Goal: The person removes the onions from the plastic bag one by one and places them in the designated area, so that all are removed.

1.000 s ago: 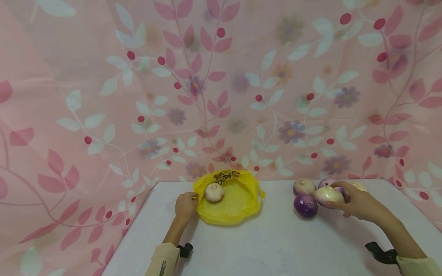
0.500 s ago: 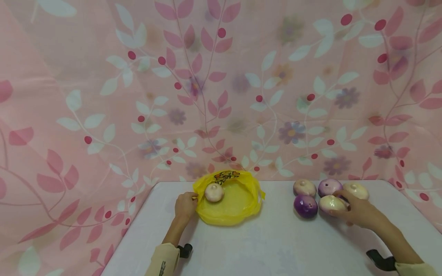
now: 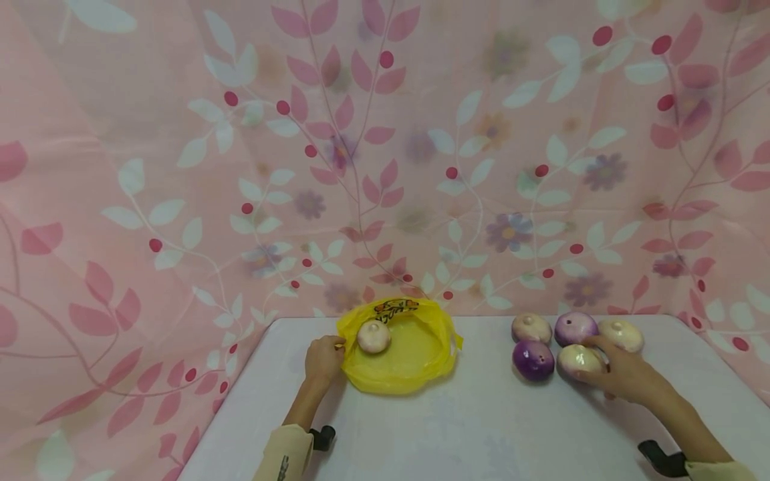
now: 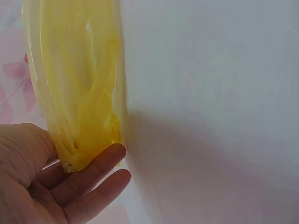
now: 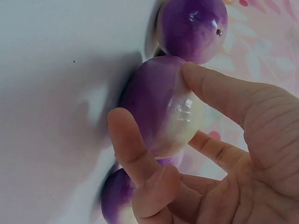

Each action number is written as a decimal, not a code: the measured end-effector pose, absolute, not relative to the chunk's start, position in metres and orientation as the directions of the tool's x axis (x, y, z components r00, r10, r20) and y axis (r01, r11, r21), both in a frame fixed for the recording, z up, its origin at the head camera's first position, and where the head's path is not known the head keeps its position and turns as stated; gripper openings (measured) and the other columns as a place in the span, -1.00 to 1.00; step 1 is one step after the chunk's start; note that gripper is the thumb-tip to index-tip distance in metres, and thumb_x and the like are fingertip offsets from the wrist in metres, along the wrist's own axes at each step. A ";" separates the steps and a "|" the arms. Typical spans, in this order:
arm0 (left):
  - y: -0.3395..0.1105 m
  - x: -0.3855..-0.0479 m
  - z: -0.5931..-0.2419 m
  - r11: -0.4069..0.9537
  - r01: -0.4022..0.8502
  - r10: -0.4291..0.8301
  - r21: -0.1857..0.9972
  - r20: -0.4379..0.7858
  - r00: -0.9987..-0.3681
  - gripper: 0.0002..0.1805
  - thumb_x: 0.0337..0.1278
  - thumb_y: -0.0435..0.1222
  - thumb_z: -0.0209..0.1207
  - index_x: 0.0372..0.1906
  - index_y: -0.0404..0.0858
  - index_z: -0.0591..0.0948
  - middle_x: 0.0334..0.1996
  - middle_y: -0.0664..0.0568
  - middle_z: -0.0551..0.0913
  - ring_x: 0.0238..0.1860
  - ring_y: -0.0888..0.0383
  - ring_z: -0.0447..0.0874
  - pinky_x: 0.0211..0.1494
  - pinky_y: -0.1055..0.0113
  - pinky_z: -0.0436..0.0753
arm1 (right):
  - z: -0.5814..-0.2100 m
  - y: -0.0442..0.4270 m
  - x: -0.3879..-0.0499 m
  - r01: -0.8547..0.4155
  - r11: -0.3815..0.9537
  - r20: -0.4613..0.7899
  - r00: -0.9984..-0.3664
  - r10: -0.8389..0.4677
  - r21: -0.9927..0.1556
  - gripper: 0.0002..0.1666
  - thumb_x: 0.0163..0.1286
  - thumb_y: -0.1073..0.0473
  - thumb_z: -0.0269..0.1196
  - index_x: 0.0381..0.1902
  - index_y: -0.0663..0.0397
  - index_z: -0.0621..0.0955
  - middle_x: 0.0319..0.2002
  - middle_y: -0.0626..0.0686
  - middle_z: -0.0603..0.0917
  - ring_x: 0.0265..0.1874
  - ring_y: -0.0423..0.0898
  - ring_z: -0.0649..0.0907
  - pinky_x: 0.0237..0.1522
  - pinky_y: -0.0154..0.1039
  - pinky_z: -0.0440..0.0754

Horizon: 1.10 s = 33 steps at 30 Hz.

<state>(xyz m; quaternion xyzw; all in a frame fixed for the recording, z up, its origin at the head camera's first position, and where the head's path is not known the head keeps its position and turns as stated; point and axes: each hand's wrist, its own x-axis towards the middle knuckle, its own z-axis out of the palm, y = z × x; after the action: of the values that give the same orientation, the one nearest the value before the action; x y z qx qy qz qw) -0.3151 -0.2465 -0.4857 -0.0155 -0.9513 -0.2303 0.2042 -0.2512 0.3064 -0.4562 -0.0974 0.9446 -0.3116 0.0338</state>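
My left hand (image 3: 323, 359) pinches the left edge of a yellow plastic bag (image 3: 397, 384). In the left wrist view, the bag's gathered edge (image 4: 86, 144) lies between thumb and fingers. A pale turnip (image 3: 373, 337) sits inside the bag's left part. At the right, my right hand (image 3: 625, 374) holds a white-and-purple turnip (image 3: 579, 361) low at the table, thumb on one side and fingers on the other. In the right wrist view this turnip (image 5: 163, 105) shows a purple half and a creamy half.
Around the held turnip are a dark purple turnip (image 3: 533, 361), a pale one (image 3: 531, 329), a light purple one (image 3: 575, 329) and a creamy one (image 3: 621, 335). A white table (image 3: 457, 434) bears everything. Behind it hangs a pink floral curtain (image 3: 421, 200).
My right hand has brought its turnip down and slightly to the right, beside the dark purple one. The turnips behind show more fully. My left hand keeps its place on the bag.
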 end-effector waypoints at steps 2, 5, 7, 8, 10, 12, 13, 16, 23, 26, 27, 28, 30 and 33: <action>-0.246 -0.314 -0.485 0.892 0.125 -0.063 0.434 0.394 -0.917 -0.82 0.06 -0.48 0.29 -0.20 -0.35 0.78 -0.26 -0.19 0.76 -0.27 -0.10 0.76 -0.25 0.07 0.71 | -0.457 0.306 -0.251 -0.155 0.792 -0.008 -0.980 -0.198 -0.591 -0.09 0.32 -0.14 0.32 0.35 0.32 0.20 -0.61 0.01 0.47 -0.65 -0.06 0.57 -0.61 -0.19 0.50; -0.246 -0.313 -0.485 0.890 0.126 -0.064 0.439 0.393 -0.917 -0.82 0.06 -0.48 0.29 -0.21 -0.35 0.78 -0.25 -0.19 0.76 -0.26 -0.11 0.76 -0.24 0.07 0.71 | -0.458 0.306 -0.251 -0.151 0.804 -0.013 -0.981 -0.193 -0.576 -0.07 0.34 -0.15 0.29 0.35 0.34 0.18 -0.62 0.01 0.47 -0.65 -0.06 0.56 -0.60 -0.17 0.49; -0.246 -0.313 -0.485 0.891 0.130 -0.060 0.435 0.396 -0.916 -0.82 0.06 -0.48 0.29 -0.21 -0.35 0.78 -0.25 -0.19 0.76 -0.25 -0.11 0.76 -0.23 0.06 0.71 | -0.458 0.306 -0.250 -0.144 0.812 -0.019 -0.982 -0.187 -0.566 -0.06 0.35 -0.16 0.27 0.36 0.36 0.16 -0.62 0.00 0.49 -0.66 -0.06 0.56 -0.59 -0.16 0.48; -0.246 -0.312 -0.485 0.890 0.130 -0.061 0.437 0.396 -0.916 -0.82 0.06 -0.48 0.29 -0.21 -0.35 0.78 -0.25 -0.19 0.76 -0.25 -0.11 0.76 -0.22 0.07 0.71 | -0.457 0.306 -0.250 -0.141 0.815 -0.022 -0.983 -0.185 -0.562 -0.05 0.35 -0.17 0.26 0.36 0.37 0.15 -0.63 0.01 0.50 -0.66 -0.06 0.56 -0.58 -0.15 0.48; -0.246 -0.313 -0.486 0.893 0.132 -0.055 0.430 0.396 -0.917 -0.82 0.06 -0.48 0.28 -0.21 -0.35 0.78 -0.26 -0.19 0.76 -0.25 -0.11 0.75 -0.23 0.07 0.71 | -0.456 0.306 -0.249 -0.143 0.824 -0.013 -0.984 -0.180 -0.548 -0.05 0.35 -0.18 0.26 0.35 0.38 0.17 -0.62 0.00 0.51 -0.67 -0.07 0.57 -0.58 -0.15 0.49; -0.246 -0.314 -0.486 0.894 0.134 -0.051 0.428 0.394 -0.918 -0.82 0.07 -0.48 0.28 -0.21 -0.36 0.78 -0.26 -0.18 0.76 -0.25 -0.10 0.75 -0.23 0.07 0.71 | -0.454 0.305 -0.248 -0.150 0.829 0.002 -0.984 -0.177 -0.538 -0.07 0.33 -0.18 0.28 0.33 0.37 0.20 -0.59 0.00 0.51 -0.66 -0.08 0.57 -0.58 -0.15 0.49; -0.246 -0.314 -0.486 0.894 0.133 -0.051 0.428 0.391 -0.919 -0.82 0.07 -0.48 0.28 -0.20 -0.36 0.78 -0.26 -0.19 0.76 -0.25 -0.10 0.75 -0.23 0.07 0.71 | -0.453 0.305 -0.248 -0.155 0.832 0.010 -0.984 -0.176 -0.533 -0.07 0.32 -0.19 0.29 0.32 0.36 0.21 -0.58 0.00 0.51 -0.66 -0.09 0.57 -0.59 -0.15 0.50; -0.247 -0.315 -0.486 0.895 0.131 -0.050 0.427 0.388 -0.920 -0.82 0.07 -0.47 0.28 -0.20 -0.36 0.78 -0.26 -0.19 0.76 -0.25 -0.10 0.75 -0.23 0.07 0.71 | -0.447 0.304 -0.247 -0.149 0.847 0.019 -0.987 -0.161 -0.511 -0.06 0.29 -0.21 0.30 0.32 0.33 0.23 -0.53 0.02 0.54 -0.65 -0.11 0.57 -0.59 -0.15 0.49; -0.247 -0.312 -0.487 0.891 0.132 -0.053 0.434 0.390 -0.919 -0.82 0.07 -0.47 0.29 -0.20 -0.35 0.78 -0.26 -0.18 0.76 -0.24 -0.11 0.75 -0.21 0.06 0.71 | -0.437 0.300 -0.244 -0.124 0.868 0.012 -0.991 -0.135 -0.482 -0.03 0.38 -0.28 0.18 0.36 0.40 0.19 -0.51 0.01 0.61 -0.62 -0.12 0.57 -0.59 -0.16 0.41; -0.246 -0.313 -0.486 0.890 0.128 -0.058 0.438 0.388 -0.920 -0.82 0.07 -0.47 0.29 -0.20 -0.35 0.78 -0.26 -0.18 0.76 -0.23 -0.11 0.75 -0.20 0.06 0.70 | -0.433 0.294 -0.244 -0.129 0.863 0.031 -0.991 -0.131 -0.488 -0.03 0.38 -0.28 0.17 0.35 0.43 0.21 -0.53 0.00 0.61 -0.60 -0.12 0.56 -0.59 -0.17 0.42; -0.246 -0.313 -0.486 0.891 0.130 -0.055 0.434 0.389 -0.920 -0.82 0.07 -0.47 0.29 -0.20 -0.36 0.78 -0.27 -0.18 0.76 -0.24 -0.11 0.75 -0.20 0.05 0.70 | -0.432 0.292 -0.244 -0.135 0.862 0.046 -0.991 -0.128 -0.488 -0.03 0.37 -0.28 0.19 0.33 0.44 0.23 -0.50 0.01 0.62 -0.59 -0.11 0.56 -0.60 -0.17 0.43; -0.246 -0.313 -0.485 0.891 0.128 -0.057 0.436 0.389 -0.920 -0.82 0.07 -0.47 0.28 -0.20 -0.36 0.78 -0.27 -0.18 0.76 -0.24 -0.11 0.75 -0.20 0.05 0.70 | -0.431 0.290 -0.245 -0.142 0.862 0.064 -0.990 -0.126 -0.486 -0.04 0.36 -0.28 0.20 0.32 0.44 0.26 -0.46 0.01 0.62 -0.57 -0.11 0.56 -0.59 -0.17 0.44; -0.246 -0.314 -0.484 0.891 0.129 -0.058 0.436 0.391 -0.919 -0.82 0.07 -0.48 0.28 -0.20 -0.36 0.78 -0.27 -0.18 0.76 -0.24 -0.11 0.75 -0.20 0.05 0.70 | -0.429 0.285 -0.247 -0.157 0.860 0.104 -0.987 -0.121 -0.485 -0.06 0.34 -0.28 0.23 0.28 0.42 0.32 -0.41 0.02 0.61 -0.56 -0.10 0.53 -0.60 -0.18 0.44; -0.246 -0.315 -0.484 0.891 0.136 -0.052 0.433 0.394 -0.918 -0.82 0.07 -0.48 0.28 -0.20 -0.36 0.78 -0.27 -0.19 0.76 -0.25 -0.11 0.75 -0.21 0.05 0.71 | -0.428 0.278 -0.250 -0.168 0.861 0.148 -0.983 -0.110 -0.480 -0.10 0.32 -0.29 0.25 0.25 0.37 0.35 -0.40 0.02 0.58 -0.56 -0.09 0.50 -0.60 -0.19 0.42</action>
<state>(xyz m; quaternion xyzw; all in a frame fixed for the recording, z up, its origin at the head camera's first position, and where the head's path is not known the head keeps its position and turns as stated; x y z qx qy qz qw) -0.3146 -0.2459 -0.4843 -0.0221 -0.9513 -0.2322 0.2018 -0.2505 0.2783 -0.4284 -0.0722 0.9629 -0.2537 -0.0576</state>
